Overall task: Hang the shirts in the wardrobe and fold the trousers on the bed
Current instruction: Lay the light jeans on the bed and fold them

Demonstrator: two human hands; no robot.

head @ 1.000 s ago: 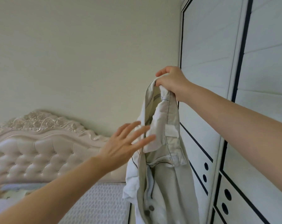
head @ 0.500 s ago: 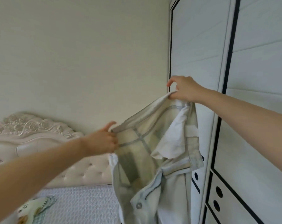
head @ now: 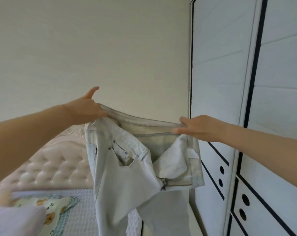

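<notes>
wardrobe (head: 219, 86) close right, bed (head: 81, 218) below left

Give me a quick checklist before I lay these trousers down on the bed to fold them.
1. Grip of left hand on the waistband: ok.
2. Grip of right hand on its other end: ok.
3. Waistband stretched between both hands: ok.
4. Linings tucked in: not ok, a white pocket lining hangs out.
5. Legs of the trousers untwisted: cannot tell, cut off below.
6. Free spot on the bed: cannot tell, a patterned cloth lies there.
</notes>
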